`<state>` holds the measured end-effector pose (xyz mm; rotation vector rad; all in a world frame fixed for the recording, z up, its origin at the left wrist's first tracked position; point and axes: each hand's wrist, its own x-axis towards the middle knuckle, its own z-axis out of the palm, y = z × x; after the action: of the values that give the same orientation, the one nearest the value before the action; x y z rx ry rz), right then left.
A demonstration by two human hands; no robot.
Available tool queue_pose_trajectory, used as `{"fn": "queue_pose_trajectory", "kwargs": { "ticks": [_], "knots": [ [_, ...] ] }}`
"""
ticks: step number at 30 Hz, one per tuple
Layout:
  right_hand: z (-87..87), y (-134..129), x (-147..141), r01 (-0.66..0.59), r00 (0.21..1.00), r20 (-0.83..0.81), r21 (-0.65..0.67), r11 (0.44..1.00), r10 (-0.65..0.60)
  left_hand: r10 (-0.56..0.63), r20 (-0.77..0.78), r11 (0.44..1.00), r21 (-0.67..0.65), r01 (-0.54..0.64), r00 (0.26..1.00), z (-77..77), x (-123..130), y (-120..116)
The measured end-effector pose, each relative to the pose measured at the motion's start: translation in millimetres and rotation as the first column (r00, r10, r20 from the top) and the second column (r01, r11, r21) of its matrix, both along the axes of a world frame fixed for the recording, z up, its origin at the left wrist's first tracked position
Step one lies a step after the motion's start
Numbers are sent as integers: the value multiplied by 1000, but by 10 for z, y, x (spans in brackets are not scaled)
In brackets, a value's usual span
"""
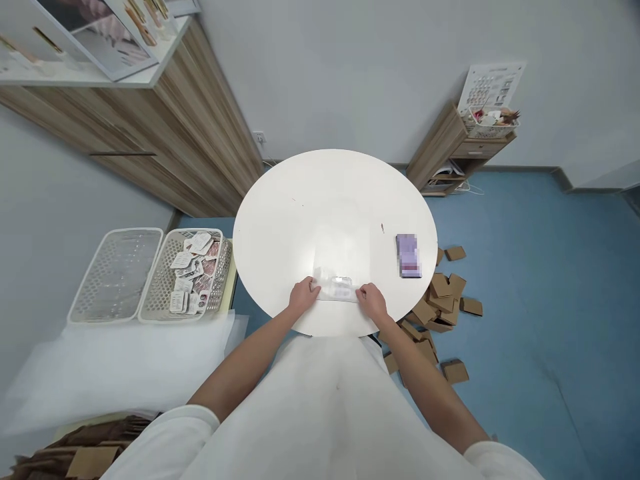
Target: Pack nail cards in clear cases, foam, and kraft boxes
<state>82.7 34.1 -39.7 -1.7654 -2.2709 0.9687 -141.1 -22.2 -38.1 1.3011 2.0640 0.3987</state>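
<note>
A thin translucent white packing sheet (343, 243) lies flat on the round white table (280, 200). Its near end is folded over a small clear package (343, 283), whose contents are too faint to make out. My left hand (304, 293) grips the left end of the fold, fingers closed. At the right end, the fingers of my right hand (373, 302) are closed on the same sheet. To the right of my right hand lies a purple stack (409, 255), blurred in the picture.
On the left, a white basket (226, 257) holds carded packets, beside another basket (156, 247) of clear plastic pieces. White sheets (120, 363) are piled nearer me. Brown cardboard boxes (443, 293) litter the floor at right. A wooden cabinet (200, 120) stands back left.
</note>
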Motion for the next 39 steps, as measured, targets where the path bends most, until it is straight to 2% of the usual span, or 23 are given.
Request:
{"fn": "queue_pose_trajectory", "kwargs": {
  "ticks": [5,8,10,13,15,17,19,23,28,31,36,39],
  "knots": [
    [-93,-43,-55,-43,993,112,110,993,30,-71,-189,997,2,72,979,-17,58,-11],
    [-153,-74,-73,-67,988,150,173,983,41,-87,-341,987,97,127,936,-32,107,-30],
    [-184,-88,-78,-70,988,149,223,972,37,-129,-429,962,164,218,894,-39,133,-30],
    [-199,-91,-79,-116,990,116,312,943,84,-339,-460,866,187,463,821,-29,154,4],
    [-180,-80,-76,-235,972,98,341,910,214,-486,-412,784,184,593,771,1,154,45],
    [-139,-66,-72,-362,931,91,332,871,353,-568,-343,738,188,648,748,48,149,89],
    [-85,-51,-71,-432,900,83,303,849,429,-609,-278,724,186,664,743,102,145,127],
    [8,-23,-116,-483,874,64,224,846,482,-658,-197,710,161,686,727,167,168,177],
    [79,-33,-241,-491,871,125,167,855,476,-631,-174,743,146,653,756,163,248,181],
    [145,-139,-261,-510,859,141,149,847,493,-625,-157,752,140,644,764,178,252,91],
    [256,-369,-193,-480,876,60,28,877,478,-609,-62,776,162,610,791,208,177,-140],
    [298,-383,-174,-458,889,7,-8,889,458,-587,-7,795,182,578,809,229,149,-176]
  ]
}}
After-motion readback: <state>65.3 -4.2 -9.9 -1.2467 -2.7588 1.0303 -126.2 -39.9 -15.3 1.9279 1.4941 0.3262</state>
